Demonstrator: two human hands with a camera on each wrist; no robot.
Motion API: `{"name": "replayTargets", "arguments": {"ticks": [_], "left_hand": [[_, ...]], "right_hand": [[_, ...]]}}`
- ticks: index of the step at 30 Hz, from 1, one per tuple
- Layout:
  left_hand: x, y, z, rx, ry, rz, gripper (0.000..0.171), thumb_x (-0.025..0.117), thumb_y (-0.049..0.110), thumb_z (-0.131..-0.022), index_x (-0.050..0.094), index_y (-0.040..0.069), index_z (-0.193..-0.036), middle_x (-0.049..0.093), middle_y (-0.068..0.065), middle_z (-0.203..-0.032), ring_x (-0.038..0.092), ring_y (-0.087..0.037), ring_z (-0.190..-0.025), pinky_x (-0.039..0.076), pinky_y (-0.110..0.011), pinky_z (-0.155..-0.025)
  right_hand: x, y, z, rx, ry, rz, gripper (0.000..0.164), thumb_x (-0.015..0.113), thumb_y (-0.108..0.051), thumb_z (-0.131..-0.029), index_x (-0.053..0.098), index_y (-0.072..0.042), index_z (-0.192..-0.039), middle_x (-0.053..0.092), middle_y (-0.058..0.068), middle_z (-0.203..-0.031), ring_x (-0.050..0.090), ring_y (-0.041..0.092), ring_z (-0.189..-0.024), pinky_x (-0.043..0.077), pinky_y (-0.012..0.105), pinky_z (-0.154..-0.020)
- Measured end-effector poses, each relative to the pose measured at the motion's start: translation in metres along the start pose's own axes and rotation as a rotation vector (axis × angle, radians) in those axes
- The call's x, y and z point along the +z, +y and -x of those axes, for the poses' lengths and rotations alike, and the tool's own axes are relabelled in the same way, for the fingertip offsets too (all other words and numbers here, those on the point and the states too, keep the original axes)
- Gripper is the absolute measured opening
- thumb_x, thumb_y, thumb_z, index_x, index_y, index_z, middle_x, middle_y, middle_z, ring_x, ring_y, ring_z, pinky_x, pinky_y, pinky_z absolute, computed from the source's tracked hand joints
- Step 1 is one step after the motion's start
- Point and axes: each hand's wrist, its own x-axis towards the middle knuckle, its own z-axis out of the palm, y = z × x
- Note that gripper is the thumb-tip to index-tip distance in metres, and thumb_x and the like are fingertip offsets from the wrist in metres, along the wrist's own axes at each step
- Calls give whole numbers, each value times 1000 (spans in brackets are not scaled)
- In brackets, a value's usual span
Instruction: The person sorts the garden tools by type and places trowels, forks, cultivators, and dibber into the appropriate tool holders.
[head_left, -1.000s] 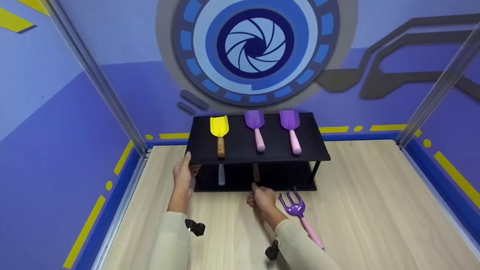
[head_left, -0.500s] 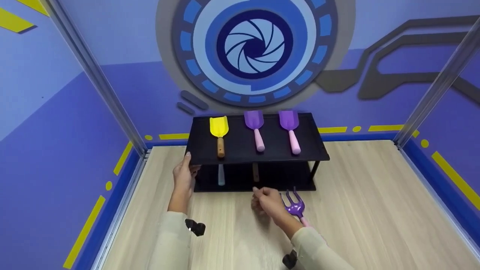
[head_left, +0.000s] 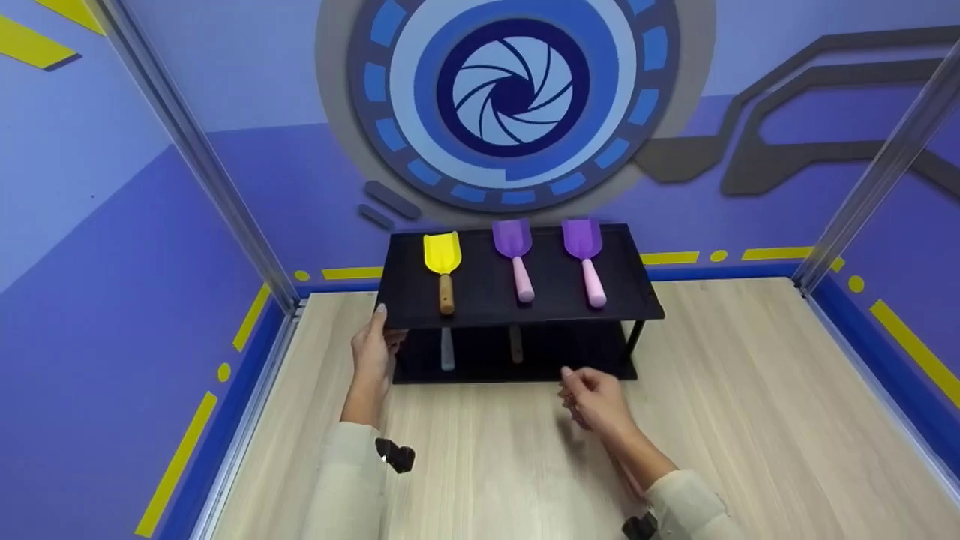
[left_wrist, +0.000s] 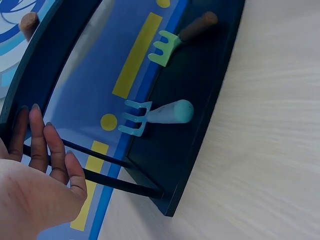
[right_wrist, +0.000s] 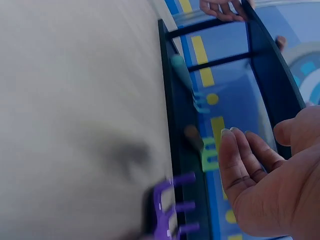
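Note:
My left hand (head_left: 369, 356) grips the left front corner of a black two-tier shelf (head_left: 480, 292), thumb on the top board and fingers beneath it. My right hand (head_left: 596, 401) holds nothing; its fingers are loosely bent just in front of the shelf's right part. A purple hand fork (right_wrist: 162, 227) lies on the table below that hand, mostly hidden by it in the head view. On the lower tier lie a light-blue hand fork (left_wrist: 170, 112) and a green hand fork (left_wrist: 165, 47) with a brown handle, both handles toward the front.
Along the top tier lie a yellow scoop (head_left: 442, 253) with a brown handle and two purple scoops with pink handles, one in the middle (head_left: 512, 238) and one at right (head_left: 582, 238). A patterned blue wall (head_left: 285, 180) rises behind the wooden table (head_left: 750, 390).
My right hand has drawn back from the brown handle on the lower tier and moved right, over the purple hand fork. The left hand keeps its grip on the shelf corner.

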Motion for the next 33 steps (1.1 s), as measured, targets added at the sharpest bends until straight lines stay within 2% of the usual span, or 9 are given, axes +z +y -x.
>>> {"name": "replayTargets", "arguments": {"ticks": [5, 10, 16, 23, 29, 33], "left_hand": [[-2, -2, 0, -3, 9, -28, 43, 56, 48, -110, 74, 15, -89, 74, 5, -83, 66, -20, -94, 47, -34, -92], [-1, -2, 0, -9, 10, -6, 42, 56, 48, -110, 73, 16, -89, 73, 5, -82, 65, -19, -93, 46, -32, -90], [-2, 1, -1, -7, 11, 1, 41, 57, 48, -110, 73, 16, -89, 74, 3, -82, 64, -17, -90, 45, -33, -91], [0, 2, 0, 16, -11, -5, 46, 54, 47, -111, 72, 13, -87, 70, 2, -82, 62, -20, -90, 46, -31, -86], [2, 1, 0, 34, -16, 2, 46, 53, 47, -112, 71, 13, -87, 71, 0, -82, 63, -22, -91, 47, -33, -88], [-1, -1, 1, 32, 12, -17, 47, 54, 48, -111, 72, 12, -86, 72, -1, -82, 64, -20, -88, 49, -35, -89]], "right_hand": [[-28, 7, 2, 6, 41, 40, 40, 65, -36, -108, 72, 2, -96, 76, 10, -88, 69, 19, -77, 57, 29, -66], [-51, 14, 3, -2, 82, 122, 45, 62, -41, -109, 72, 0, -95, 73, 8, -85, 64, 18, -74, 54, 29, -63], [-64, 23, 6, 8, 82, 223, 44, 60, -38, -110, 73, 3, -102, 73, 11, -84, 67, 19, -72, 55, 29, -59], [-77, 40, 10, 4, 48, 338, 57, 61, -54, -106, 73, 0, -94, 72, 9, -77, 60, 15, -56, 51, 29, -52], [-86, 49, 10, 0, 77, 422, 64, 62, -63, -103, 72, -2, -88, 70, 8, -72, 61, 14, -58, 48, 28, -51], [-91, 52, 10, 2, 44, 505, 61, 62, -63, -102, 71, -5, -84, 71, 6, -73, 59, 13, -60, 47, 27, -53]]}}
